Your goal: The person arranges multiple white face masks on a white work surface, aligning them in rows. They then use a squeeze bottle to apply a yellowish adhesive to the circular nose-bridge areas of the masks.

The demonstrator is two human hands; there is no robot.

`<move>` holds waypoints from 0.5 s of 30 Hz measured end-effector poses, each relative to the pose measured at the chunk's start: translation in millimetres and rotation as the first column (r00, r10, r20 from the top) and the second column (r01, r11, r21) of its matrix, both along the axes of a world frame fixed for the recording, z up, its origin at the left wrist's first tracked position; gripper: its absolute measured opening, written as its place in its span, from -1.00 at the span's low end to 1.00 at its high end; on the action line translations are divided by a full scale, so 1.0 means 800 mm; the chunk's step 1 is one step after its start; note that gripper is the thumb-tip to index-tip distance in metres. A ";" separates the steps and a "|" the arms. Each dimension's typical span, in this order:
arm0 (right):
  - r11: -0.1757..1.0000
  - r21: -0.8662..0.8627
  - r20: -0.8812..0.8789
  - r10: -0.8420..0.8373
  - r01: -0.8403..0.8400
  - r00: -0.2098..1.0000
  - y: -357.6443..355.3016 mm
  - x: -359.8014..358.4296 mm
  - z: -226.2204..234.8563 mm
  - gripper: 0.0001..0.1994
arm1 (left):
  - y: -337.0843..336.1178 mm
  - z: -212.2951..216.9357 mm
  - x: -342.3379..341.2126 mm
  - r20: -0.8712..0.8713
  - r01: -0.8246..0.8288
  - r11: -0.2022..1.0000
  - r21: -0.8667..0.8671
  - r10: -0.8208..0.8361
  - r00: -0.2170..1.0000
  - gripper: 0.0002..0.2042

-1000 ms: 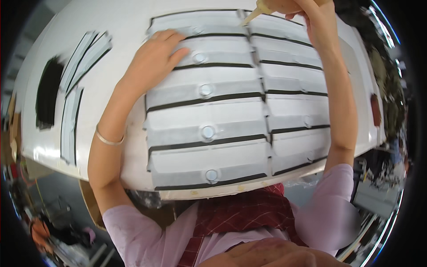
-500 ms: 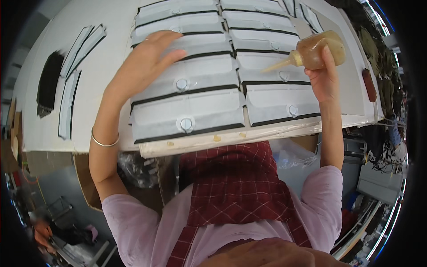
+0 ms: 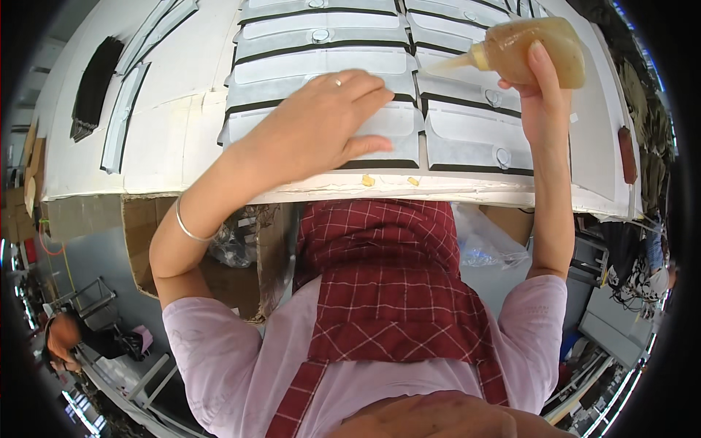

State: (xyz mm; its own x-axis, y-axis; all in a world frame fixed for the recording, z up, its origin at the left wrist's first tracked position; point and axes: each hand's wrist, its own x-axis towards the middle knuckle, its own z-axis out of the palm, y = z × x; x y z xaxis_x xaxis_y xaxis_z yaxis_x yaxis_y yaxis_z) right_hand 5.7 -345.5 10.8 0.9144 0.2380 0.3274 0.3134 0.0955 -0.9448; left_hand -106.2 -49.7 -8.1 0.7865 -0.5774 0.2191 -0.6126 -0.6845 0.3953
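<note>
My right hand (image 3: pixel 546 95) is wrapped round a translucent squeeze bottle (image 3: pixel 504 52) of amber liquid. The bottle lies tilted on its side in the air, its thin nozzle pointing left over the panels. Over the nearest left-hand panel (image 3: pixel 394 150) hovers my left hand (image 3: pixel 332 120), palm down, fingers stretched and thumb apart, with nothing visible in it. Two columns of pale grey panels with black edges cover the table's middle, and many bear a small round disc (image 3: pixel 502 157). My left hand hides part of the nearest left panels.
On the left of the white table (image 3: pixel 171 146) lie a black stack of strips (image 3: pixel 95 91) and loose pale strips (image 3: pixel 124 120). Dried yellow blobs (image 3: pixel 368 180) dot the front edge. A dark red block (image 3: pixel 626 155) sits at the right; an open cardboard box (image 3: pixel 142 252) stands below.
My left hand has moved right and nearer, over the closest left panels. The bottle stays in my right hand, slightly higher in view. The table appears shifted upward.
</note>
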 end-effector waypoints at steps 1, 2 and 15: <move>1.000 -0.024 -0.009 0.003 -0.003 1.000 -0.006 0.013 -0.005 -0.64 | 0.000 -0.004 0.010 0.031 0.004 1.000 0.002 -0.004 1.000 -0.47; 0.999 -0.048 -0.018 0.006 -0.007 1.000 -0.011 0.022 -0.007 -0.64 | 0.000 -0.004 0.020 0.047 0.005 1.000 0.013 -0.006 0.999 -0.48; 0.991 0.046 -0.085 0.129 -0.125 0.988 -0.022 -0.016 -0.030 -0.61 | -0.008 -0.003 -0.022 -0.031 0.093 0.994 -0.057 -0.094 0.995 -0.45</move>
